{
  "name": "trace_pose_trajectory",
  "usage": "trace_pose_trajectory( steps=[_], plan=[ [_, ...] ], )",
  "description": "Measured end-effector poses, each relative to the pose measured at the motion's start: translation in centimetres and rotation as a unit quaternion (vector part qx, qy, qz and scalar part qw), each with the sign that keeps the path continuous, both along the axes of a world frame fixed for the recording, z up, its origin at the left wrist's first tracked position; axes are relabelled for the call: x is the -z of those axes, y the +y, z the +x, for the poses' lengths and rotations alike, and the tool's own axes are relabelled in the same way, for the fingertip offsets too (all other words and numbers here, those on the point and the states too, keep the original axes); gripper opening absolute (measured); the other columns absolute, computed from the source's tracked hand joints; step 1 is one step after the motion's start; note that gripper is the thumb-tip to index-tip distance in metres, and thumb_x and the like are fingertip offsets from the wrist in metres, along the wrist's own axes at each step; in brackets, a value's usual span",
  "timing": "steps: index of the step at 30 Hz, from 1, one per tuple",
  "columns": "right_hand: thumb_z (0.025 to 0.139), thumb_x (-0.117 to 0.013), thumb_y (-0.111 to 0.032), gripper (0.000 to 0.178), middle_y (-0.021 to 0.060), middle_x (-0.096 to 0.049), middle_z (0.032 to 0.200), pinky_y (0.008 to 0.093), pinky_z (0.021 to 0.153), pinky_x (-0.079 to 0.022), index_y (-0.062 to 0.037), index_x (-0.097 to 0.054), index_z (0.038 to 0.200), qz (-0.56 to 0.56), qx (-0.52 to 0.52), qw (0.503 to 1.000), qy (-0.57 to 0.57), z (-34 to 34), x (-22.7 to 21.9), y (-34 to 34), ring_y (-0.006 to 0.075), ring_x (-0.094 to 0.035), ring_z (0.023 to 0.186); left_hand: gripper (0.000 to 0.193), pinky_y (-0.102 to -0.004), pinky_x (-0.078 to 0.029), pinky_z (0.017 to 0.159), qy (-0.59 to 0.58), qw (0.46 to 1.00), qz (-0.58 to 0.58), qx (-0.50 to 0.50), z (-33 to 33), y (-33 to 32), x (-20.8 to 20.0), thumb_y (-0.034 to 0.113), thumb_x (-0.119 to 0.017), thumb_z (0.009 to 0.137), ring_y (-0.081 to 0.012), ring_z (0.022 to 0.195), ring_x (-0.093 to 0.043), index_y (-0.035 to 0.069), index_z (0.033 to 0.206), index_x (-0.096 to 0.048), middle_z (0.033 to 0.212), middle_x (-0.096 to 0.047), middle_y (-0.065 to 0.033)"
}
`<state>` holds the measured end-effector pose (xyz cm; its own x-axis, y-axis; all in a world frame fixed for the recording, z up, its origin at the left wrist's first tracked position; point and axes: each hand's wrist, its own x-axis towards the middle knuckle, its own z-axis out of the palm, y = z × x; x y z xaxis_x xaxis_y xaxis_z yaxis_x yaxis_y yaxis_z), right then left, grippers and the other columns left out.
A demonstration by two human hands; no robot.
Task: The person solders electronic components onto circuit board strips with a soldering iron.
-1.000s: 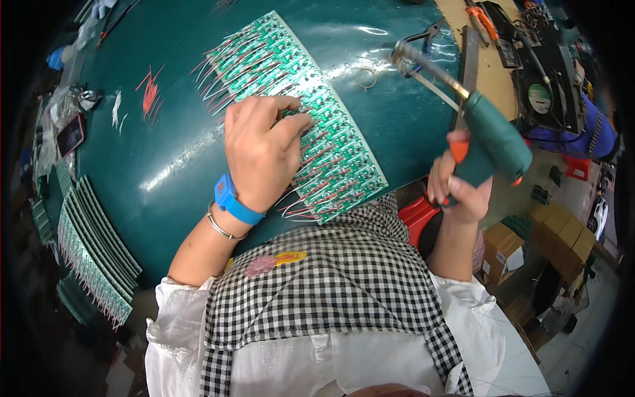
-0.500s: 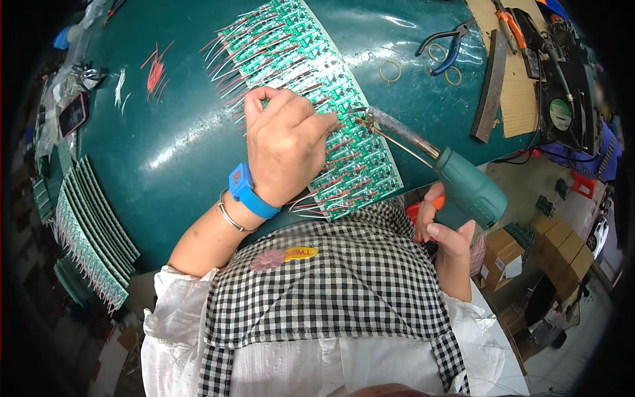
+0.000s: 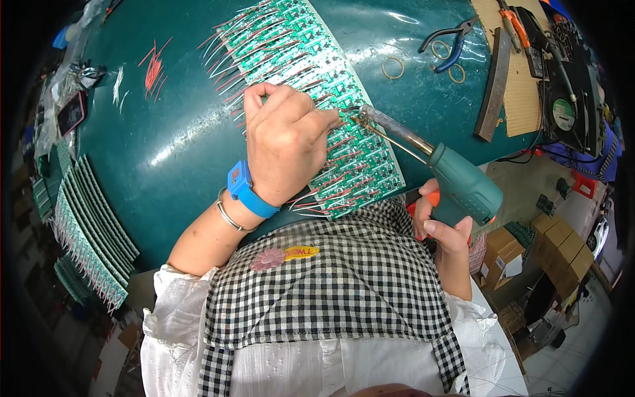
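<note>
A long panel of joined green circuit boards (image 3: 370,159) lies on the table, with rows of thin red, white and dark wires (image 3: 261,40) sticking out past its left side. My left hand (image 3: 288,135) rests over the middle of the panel, thumb and fingers pinched together; what they hold is too small to make out. My right hand (image 3: 446,221) is wrapped around the handle of a green soldering gun (image 3: 463,182). Its metal barrel and thin feed tube reach left, and the tip meets the panel just beside my left fingertips.
Loose red wires (image 3: 154,71) and white wires (image 3: 118,85) lie on the green table mat (image 3: 178,126). Pliers (image 3: 453,46), rubber bands (image 3: 392,67) and a dark metal bar (image 3: 493,89) lie at the right. Stacked wired panels (image 3: 92,231) stand at the left edge.
The soldering gun and my right hand have shifted slightly left and up, its tip staying by my left fingertips. My left hand has hardly moved.
</note>
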<state>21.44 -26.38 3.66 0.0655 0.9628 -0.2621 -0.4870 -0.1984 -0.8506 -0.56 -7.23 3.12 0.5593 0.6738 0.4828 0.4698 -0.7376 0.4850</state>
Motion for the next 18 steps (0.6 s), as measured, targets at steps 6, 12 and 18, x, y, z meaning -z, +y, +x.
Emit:
trace_pose_trajectory(
  steps=[6, 12, 18],
  plan=[
    [0.072, -0.062, 0.005, 0.051, 0.0133, -0.057, 0.077, 0.0262, 0.048, -0.047, 0.0132, -0.044, 0.119, 0.006, 0.008, 1.000, -0.010, 0.0, 0.9, -0.7, 0.0152, -0.054, 0.054, 0.017, -0.0404, -0.039, 0.078, 0.003, 1.000, 0.014, -0.003, 0.2, -0.2, -0.1, -0.001, -0.070, 0.060, -0.0200, 0.069, -0.055, 0.012, 0.071, -0.070, 0.065, -0.051, -0.0011],
    [0.074, -0.065, -0.004, 0.050, 0.0092, -0.052, 0.063, 0.0278, 0.044, -0.045, 0.0091, -0.044, 0.117, 0.010, 0.012, 1.000, -0.017, -0.1, 0.2, -0.1, 0.0161, -0.051, 0.049, 0.015, -0.0411, -0.039, 0.079, 0.033, 0.999, 0.012, -0.006, 0.4, -0.2, -0.6, -0.002, -0.068, 0.060, -0.0215, 0.070, -0.056, 0.011, 0.068, -0.070, 0.064, -0.052, -0.0019],
    [0.074, -0.064, -0.006, 0.058, 0.0099, -0.051, 0.060, 0.0277, 0.044, -0.045, 0.0129, -0.042, 0.124, 0.031, 0.051, 0.998, 0.015, 0.1, -0.8, 1.0, 0.0158, -0.051, 0.046, 0.014, -0.0420, -0.038, 0.081, 0.043, 0.999, 0.009, 0.001, 0.2, 0.1, -0.6, -0.001, -0.067, 0.060, -0.0210, 0.071, -0.057, 0.011, 0.067, -0.070, 0.065, -0.054, -0.0018]
  ],
)
